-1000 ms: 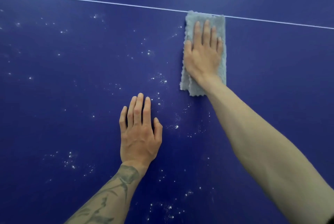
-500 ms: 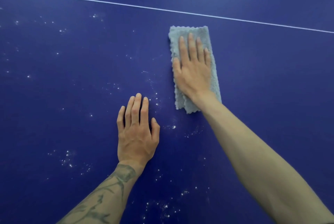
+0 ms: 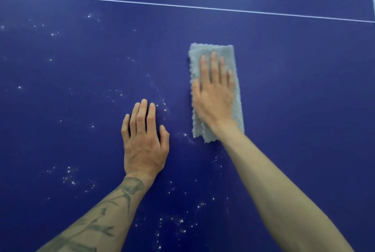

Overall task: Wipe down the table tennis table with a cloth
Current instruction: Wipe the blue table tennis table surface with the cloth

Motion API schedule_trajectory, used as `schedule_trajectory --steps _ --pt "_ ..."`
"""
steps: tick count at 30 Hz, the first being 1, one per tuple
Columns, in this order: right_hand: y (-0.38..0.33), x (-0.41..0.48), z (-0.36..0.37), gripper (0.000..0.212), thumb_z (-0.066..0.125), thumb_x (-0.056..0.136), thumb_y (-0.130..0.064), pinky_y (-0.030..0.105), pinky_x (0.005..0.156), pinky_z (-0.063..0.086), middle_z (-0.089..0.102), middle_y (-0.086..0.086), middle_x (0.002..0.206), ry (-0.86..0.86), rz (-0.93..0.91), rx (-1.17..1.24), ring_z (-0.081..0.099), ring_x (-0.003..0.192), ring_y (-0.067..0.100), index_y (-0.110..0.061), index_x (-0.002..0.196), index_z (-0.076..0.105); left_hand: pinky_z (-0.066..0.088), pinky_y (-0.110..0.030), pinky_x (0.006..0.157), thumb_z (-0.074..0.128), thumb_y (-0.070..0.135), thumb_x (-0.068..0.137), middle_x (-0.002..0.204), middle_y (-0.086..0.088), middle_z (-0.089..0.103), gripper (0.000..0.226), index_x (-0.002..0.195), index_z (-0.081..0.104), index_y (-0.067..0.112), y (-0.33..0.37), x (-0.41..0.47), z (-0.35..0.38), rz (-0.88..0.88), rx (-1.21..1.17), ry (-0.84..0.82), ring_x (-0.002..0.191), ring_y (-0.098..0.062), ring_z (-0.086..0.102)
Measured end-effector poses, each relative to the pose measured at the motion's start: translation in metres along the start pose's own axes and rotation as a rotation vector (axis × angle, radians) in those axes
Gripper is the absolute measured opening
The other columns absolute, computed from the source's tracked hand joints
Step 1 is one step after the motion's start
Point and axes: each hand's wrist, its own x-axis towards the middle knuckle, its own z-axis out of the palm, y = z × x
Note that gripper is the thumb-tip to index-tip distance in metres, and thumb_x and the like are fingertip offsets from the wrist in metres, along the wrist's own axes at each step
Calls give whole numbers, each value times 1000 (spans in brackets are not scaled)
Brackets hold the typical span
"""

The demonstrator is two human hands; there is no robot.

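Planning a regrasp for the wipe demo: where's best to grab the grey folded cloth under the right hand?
The grey folded fleecy cloth lies flat on the blue table tennis table, long axis pointing away, with the right hand pressing flat on it. Probably pinch the far short end, bare past that hand, coming straight down from above: flat fabric offers no side edge to hook.

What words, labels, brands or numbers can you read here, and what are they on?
None. The blue table tennis table carries only a plain white line; the grey cloth under the right hand shows no label; the left forearm tattoo shows a drawing, no letters.
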Motion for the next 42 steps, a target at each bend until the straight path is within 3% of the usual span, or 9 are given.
schedule_trajectory --steps 5,9,13,17,20,27,33,38,42 --pt "3 -81 13 64 33 110 -39 47 133 11 9 2 178 -55 -364 -26 6 165 21 -23 170 19 20 -51 130 44 28 105 167 -13 34 58 158 39 4 0 0 0 7 -4 22 157 -31 30" --pt "58 -74 -5 66 22 109 -43 47 133 6 2 0 179 -47 -47 -60 -1 165 18 -25 171 8 20 -53 130 44 27 105 167 -13 34 58 159 37 6 0 0 -2 2 -8 7 158 -30 28" --pt "35 -24 -4 66 21 109 -40 49 133 2 0 4 179 40 148 38 -2 165 24 -22 171 6 18 -50 131 42 28 106 167 -12 34 57 158 38 6 1 0 -2 -2 -8 9 158 -29 28" --pt "-18 -65 17 64 27 110 -39 48 133 8 8 5 179 7 -186 -3 5 165 25 -20 171 15 20 -50 130 40 27 107 166 -13 36 54 157 41 5 0 0 -1 14 5 36 156 -29 31" --pt "8 -110 20 63 38 109 -36 48 133 13 13 3 178 -37 -370 -27 11 165 22 -22 169 23 20 -50 130 41 28 107 166 -13 36 55 157 41 5 1 0 -2 11 -10 38 156 -29 31" --pt "37 -71 5 68 19 107 -42 48 133 3 0 3 179 35 132 -1 -1 165 23 -23 171 6 20 -49 130 41 28 107 166 -12 35 55 158 40 6 0 -1 -2 13 -6 19 157 -29 29" --pt "2 -137 27 65 34 109 -36 49 133 13 11 3 178 -9 -288 -12 6 165 23 -21 170 20 21 -52 129 34 20 103 167 -13 35 56 156 40 4 -1 -2 -1 26 -40 22 156 -30 30" --pt "64 -142 5 67 23 107 -40 49 133 7 3 -1 179 -23 69 -35 0 165 19 -26 171 10 17 -49 131 37 21 104 168 -12 34 57 158 38 3 0 -4 -8 11 -127 8 157 -29 29" --pt "33 -95 5 67 26 109 -39 50 133 2 -2 2 179 39 203 25 -3 165 24 -23 171 4 19 -49 130 43 21 105 166 -12 36 54 156 41 3 -9 -19 -16 -4 -173 28 156 -29 32"
